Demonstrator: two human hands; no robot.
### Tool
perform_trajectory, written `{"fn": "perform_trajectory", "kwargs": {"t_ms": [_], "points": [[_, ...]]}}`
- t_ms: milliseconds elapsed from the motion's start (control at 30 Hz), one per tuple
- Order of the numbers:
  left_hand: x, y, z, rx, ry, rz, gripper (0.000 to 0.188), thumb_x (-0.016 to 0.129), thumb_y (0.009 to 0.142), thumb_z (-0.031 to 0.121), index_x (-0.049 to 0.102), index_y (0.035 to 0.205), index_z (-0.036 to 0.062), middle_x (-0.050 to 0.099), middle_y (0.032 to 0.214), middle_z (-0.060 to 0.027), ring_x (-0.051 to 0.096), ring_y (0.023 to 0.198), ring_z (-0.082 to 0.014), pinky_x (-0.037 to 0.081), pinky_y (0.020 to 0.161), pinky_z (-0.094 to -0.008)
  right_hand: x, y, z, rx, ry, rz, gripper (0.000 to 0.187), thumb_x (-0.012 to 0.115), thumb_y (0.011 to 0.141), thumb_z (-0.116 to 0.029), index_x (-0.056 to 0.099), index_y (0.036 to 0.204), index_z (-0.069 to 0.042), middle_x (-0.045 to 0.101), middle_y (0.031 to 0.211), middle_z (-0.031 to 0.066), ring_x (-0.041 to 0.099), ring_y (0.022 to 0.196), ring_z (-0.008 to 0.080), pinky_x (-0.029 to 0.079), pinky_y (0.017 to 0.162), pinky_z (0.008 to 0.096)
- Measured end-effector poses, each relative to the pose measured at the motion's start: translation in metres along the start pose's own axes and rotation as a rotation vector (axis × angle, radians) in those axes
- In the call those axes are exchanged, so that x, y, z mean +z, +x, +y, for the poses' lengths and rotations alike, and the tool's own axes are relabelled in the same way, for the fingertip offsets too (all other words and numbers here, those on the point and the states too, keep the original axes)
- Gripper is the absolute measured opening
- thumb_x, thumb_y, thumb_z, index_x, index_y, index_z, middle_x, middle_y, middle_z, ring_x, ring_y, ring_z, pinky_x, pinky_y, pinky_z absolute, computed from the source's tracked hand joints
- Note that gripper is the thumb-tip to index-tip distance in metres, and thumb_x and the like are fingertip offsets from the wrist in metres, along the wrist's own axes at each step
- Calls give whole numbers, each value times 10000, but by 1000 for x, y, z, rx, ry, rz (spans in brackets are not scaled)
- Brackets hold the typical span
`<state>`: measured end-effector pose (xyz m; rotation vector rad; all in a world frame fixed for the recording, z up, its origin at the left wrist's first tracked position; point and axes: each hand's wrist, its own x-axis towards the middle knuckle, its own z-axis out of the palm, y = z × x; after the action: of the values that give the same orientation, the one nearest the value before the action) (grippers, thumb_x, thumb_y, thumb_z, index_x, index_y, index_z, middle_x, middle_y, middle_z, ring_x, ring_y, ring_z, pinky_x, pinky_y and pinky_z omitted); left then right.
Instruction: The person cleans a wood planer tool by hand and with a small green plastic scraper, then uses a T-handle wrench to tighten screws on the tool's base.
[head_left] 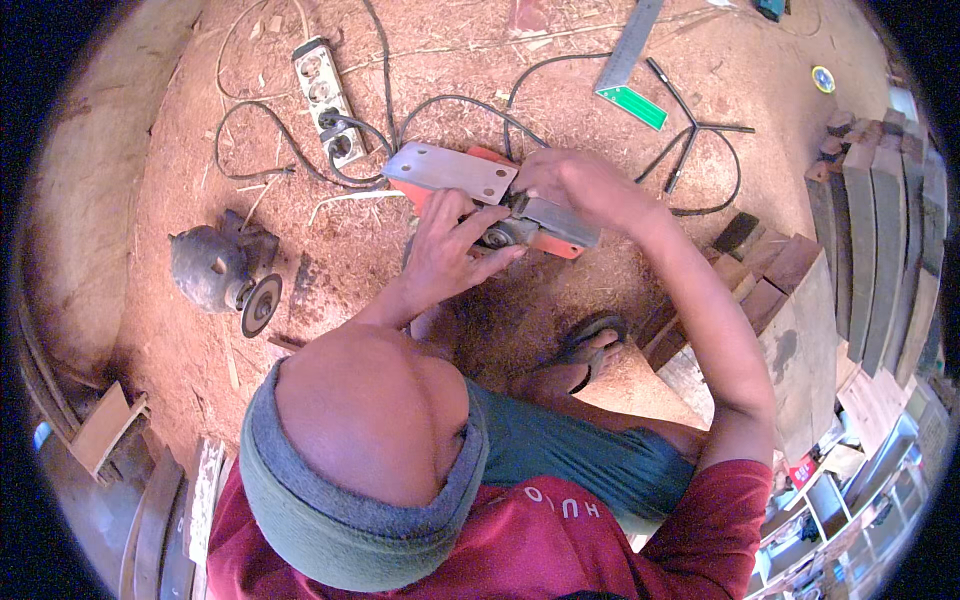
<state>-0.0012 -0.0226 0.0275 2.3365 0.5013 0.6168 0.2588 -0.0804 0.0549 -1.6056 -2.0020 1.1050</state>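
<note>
An orange electric hand planer (pixel 450 172) lies tipped over in front of me, its flat metal sole with screw holes facing up. My left hand (pixel 447 245) grips its near side, thumb and fingers spread along the body by a round dark part. Over the planer's middle, at the gap between the two sole plates, is my right hand (pixel 590 188). Its fingers are bent and closed together there; what their tips hold is hidden. The shorter sole plate (pixel 560 218) shows beneath my right wrist.
A white power strip (pixel 320 92) with black cables lies beyond the planer. A bench grinder (pixel 212 265) stands left. Far right are a green-handled try square (pixel 632 106), a three-armed wrench (pixel 693 127) and a tape roll (pixel 822 79). Stacked timber (pixel 875 235) lines the right side.
</note>
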Motion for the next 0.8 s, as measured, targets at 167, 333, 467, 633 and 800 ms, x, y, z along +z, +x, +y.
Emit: {"fn": "perform_trajectory", "kwargs": {"t_ms": [167,333,467,633,800], "points": [[-1,-1,1,-18,11,-20,510,928,764,352,749,1146,65,500,925,-95,542,885,-308,479,788,-438,11,-5,34,88,70,71,305,645,910,-3,744,1197,-33,741,1185,169,694,1149,365,549,1011,440],[-6,3,4,-5,6,-30,509,923,773,348,746,1153,58,492,926,-95,539,891,-313,485,797,-439,17,-7,32,105,106,102,285,626,929,3,746,1185,-29,736,1174,180,689,1154,369,538,1027,441],[-7,4,4,11,8,-21,518,923,774,345,743,1156,46,503,921,-94,540,882,-309,484,793,-442,15,-3,27,110,-3,77,252,616,941,-37,747,1155,-25,730,1153,175,685,1128,381,536,1023,458],[-11,7,6,1,-2,-38,516,918,780,341,740,1156,37,512,908,-91,541,875,-304,479,798,-448,17,-3,25,95,-26,120,243,607,943,-58,743,1140,-22,717,1118,177,680,1100,392,538,1000,473],[-11,7,5,11,0,-52,507,910,785,341,740,1154,37,508,901,-87,542,880,-292,471,824,-443,18,-5,24,115,-26,126,251,604,943,-69,745,1147,-29,704,1074,178,670,1078,399,538,976,483]]}}
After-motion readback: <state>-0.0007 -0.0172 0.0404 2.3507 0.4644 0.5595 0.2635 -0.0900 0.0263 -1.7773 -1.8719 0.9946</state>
